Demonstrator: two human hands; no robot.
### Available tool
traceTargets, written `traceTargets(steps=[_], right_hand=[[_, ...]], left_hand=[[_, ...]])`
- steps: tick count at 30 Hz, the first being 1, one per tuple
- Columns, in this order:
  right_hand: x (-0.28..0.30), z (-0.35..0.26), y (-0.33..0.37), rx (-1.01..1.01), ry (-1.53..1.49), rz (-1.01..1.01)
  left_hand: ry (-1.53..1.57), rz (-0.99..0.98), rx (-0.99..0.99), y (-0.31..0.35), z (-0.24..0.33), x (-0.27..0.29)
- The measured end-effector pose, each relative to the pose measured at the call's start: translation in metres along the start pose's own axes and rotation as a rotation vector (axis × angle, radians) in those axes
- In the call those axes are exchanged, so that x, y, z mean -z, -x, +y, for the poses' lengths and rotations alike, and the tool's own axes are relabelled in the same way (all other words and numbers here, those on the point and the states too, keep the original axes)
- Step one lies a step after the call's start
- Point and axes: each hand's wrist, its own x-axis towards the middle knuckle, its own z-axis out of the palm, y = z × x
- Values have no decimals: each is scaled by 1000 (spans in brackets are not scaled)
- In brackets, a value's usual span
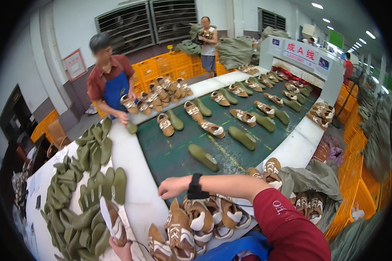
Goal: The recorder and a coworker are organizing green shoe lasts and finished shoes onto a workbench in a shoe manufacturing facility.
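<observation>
At the lower left, my left hand (123, 249) closes round the heel end of a brown sneaker (116, 219), held upright with its long white underside turned left. My right hand (175, 187), a black band on its wrist, hovers over the near edge of the green conveyor belt (161, 152). Its fingers are curled and nothing shows in them. Just below my right forearm, brown-and-white sneakers (180, 232) crowd together on the white ledge. Olive-green shoe lasts (80, 217) lie heaped on the white table left of my left hand, with several lined up (106, 185) beyond it.
Sneakers and green lasts (203, 157) lie in pairs along the belt, toward a white machine housing (298, 58). Across the belt, a co-worker in a blue apron (117, 93) touches a green last (131, 127) beside more sneakers (159, 93). Orange crates (350, 182) line the right.
</observation>
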Motion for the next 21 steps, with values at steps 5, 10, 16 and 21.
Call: traceTargets(steps=[5,10,16,21], right_hand=[[-104,-66,-70,270,-46,-78],[-160,-115,-88,236,-150,-61],[-137,-124,-87,188,152,165],[-51,-58,-74,-169,471,143]], left_hand=[[56,-55,-88,31,80,-14],[815,-293,142,40,78,-2],[631,-566,239,38,64,43],[-42,-601,134,-16,24,70]])
